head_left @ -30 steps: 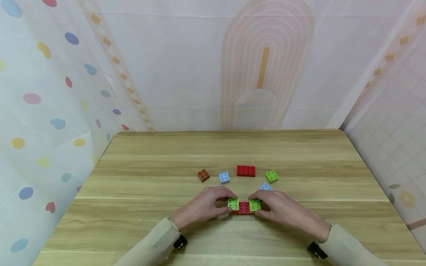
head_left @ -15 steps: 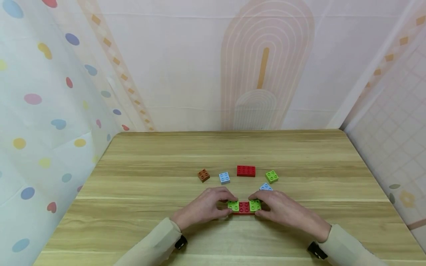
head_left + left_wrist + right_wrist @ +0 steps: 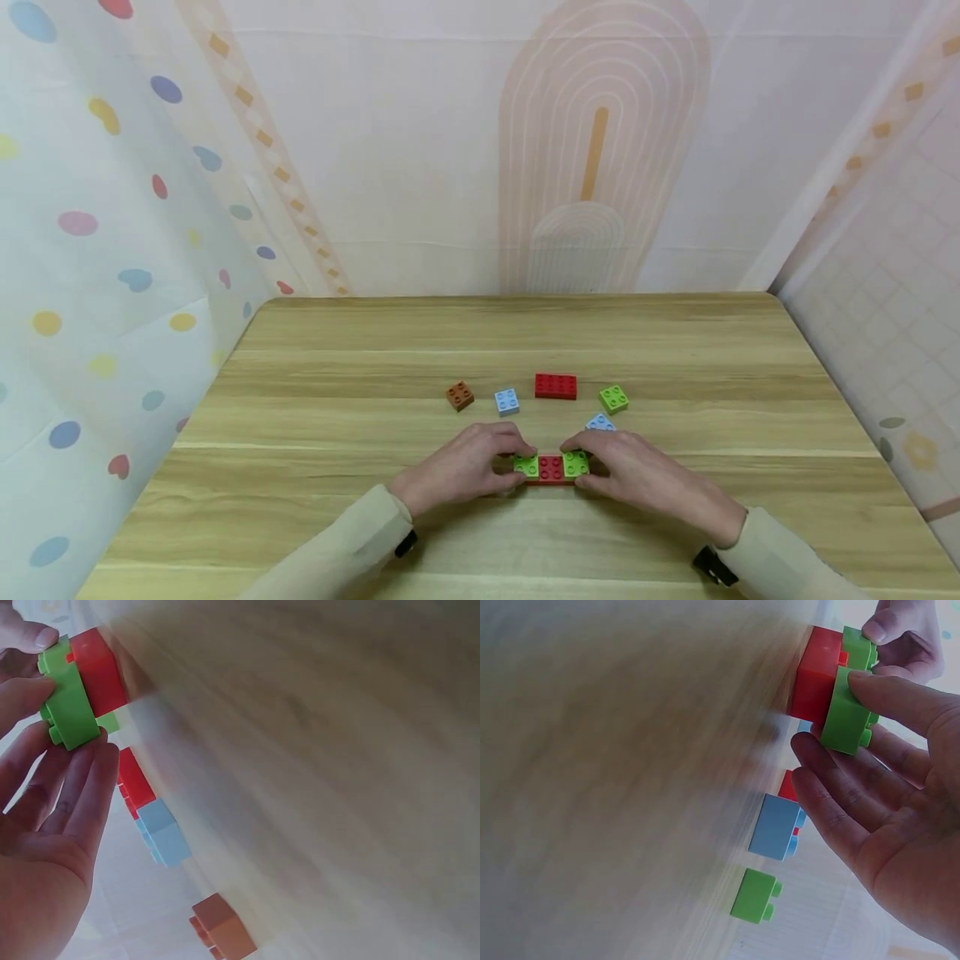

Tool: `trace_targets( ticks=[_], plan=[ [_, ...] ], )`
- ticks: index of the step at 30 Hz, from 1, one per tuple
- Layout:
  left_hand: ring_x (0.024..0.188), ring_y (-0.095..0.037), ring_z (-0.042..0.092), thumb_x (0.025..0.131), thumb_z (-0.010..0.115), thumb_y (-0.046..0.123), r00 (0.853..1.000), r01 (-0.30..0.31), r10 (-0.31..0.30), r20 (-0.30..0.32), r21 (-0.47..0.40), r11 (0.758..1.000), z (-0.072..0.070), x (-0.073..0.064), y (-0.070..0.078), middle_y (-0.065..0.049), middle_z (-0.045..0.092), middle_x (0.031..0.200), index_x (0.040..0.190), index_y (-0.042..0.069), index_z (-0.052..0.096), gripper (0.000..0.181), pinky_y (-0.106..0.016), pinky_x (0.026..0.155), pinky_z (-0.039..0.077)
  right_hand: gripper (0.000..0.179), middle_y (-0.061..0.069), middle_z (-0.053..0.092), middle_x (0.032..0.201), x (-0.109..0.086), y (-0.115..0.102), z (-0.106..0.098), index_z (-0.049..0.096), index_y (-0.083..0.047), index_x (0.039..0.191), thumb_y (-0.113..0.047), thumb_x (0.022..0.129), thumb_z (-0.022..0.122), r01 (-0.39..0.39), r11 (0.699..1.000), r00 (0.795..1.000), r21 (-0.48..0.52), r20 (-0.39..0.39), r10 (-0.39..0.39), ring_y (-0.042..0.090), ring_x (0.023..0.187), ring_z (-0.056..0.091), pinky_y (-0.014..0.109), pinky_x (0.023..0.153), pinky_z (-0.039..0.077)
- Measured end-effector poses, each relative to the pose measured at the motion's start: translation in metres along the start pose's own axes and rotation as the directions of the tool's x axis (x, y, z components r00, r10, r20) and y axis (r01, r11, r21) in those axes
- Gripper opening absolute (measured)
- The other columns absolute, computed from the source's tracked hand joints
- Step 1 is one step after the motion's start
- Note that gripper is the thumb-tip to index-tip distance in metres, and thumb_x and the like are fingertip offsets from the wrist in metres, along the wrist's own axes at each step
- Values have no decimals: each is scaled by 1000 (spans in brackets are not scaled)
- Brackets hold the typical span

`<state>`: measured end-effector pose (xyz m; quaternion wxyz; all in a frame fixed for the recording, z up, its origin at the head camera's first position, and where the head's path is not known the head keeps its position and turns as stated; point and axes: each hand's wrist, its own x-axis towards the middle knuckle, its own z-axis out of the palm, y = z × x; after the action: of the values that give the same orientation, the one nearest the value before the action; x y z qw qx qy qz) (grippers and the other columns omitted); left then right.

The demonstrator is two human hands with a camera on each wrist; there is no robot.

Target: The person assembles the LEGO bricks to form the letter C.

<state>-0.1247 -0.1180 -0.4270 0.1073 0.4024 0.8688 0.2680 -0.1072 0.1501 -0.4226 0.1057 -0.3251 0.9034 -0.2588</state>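
Observation:
A red building brick lies on the table in front of me, with a green brick on each end and its middle studs bare. My left hand pinches the left green brick between thumb and fingers. On the other end, my right hand holds the right green brick the same way. The left wrist view shows the left green brick overhanging the end of the red brick. From the right wrist, the right green brick also juts past the red one.
Behind the hands lie a brown brick, a light blue brick, a longer red brick and a loose green brick. Another light blue brick is partly hidden behind the right hand. Patterned cloth hangs beyond the wooden table.
The left green brick sits slightly lower on the red brick than a second ago, and the left fingers came down with it. The right hand and the loose bricks have stayed put.

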Motion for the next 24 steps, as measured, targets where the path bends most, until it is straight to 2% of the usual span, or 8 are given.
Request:
trace_targets(
  ticks=[5, 8, 13, 16, 20, 24],
  plan=[
    [99, -1, 58, 92, 73, 22, 1000, 6, -7, 19, 49, 999, 0, 0, 2, 8, 64, 113, 120, 13, 70, 30, -17, 86, 50, 37, -3, 67, 116, -1, 1, 1, 66, -13, 123, -25, 90, 75, -10, 1000, 1000, -10, -2, 10, 9, 102, 61, 35, 85, 54],
    [103, -2, 58, 93, 72, 23, 1000, 21, -22, 17, 45, 999, 1, -2, 3, 6, 64, 117, 122, 13, 68, 31, -19, 89, 50, 37, -2, 67, 117, -1, 0, 1, 65, -13, 124, -25, 90, 75, -7, 1000, 1000, -12, -10, 7, 11, 105, 61, 37, 87, 54],
    [108, -5, 59, 92, 73, 22, 997, 73, -73, 7, -38, 997, 0, -5, 0, 3, 64, 123, 129, 12, 62, 39, -23, 93, 49, 37, -1, 66, 119, 0, -2, 1, 66, -13, 123, -24, 90, 75, -8, 1000, 1000, -18, -20, 7, 14, 108, 61, 38, 90, 53],
    [107, -6, 60, 91, 74, 23, 992, 122, -121, 19, -100, 987, 0, -7, -3, 1, 64, 124, 131, 10, 60, 44, -23, 92, 50, 36, -1, 66, 120, 1, -3, 1, 66, -13, 124, -24, 90, 75, -13, 1000, 1000, -17, -18, 13, 14, 109, 61, 38, 91, 53],
    [105, -6, 62, 91, 74, 22, 985, 173, -168, 45, -177, 969, -1, -10, -6, 2, 66, 122, 130, 10, 61, 43, -24, 91, 51, 37, -1, 66, 120, 1, -3, 1, 65, -13, 124, -24, 90, 74, -16, 1000, 1000, -13, -15, 16, 15, 110, 61, 39, 92, 52],
    [103, -5, 62, 92, 72, 21, 982, 187, -179, 54, -211, 959, 0, -13, -9, 4, 67, 120, 129, 11, 62, 40, -24, 90, 51, 41, -2, 65, 122, 0, -1, -2, 64, -12, 127, -27, 90, 75, -34, 999, 999, 5, -8, 34, 14, 111, 59, 40, 94, 51]
  ],
)
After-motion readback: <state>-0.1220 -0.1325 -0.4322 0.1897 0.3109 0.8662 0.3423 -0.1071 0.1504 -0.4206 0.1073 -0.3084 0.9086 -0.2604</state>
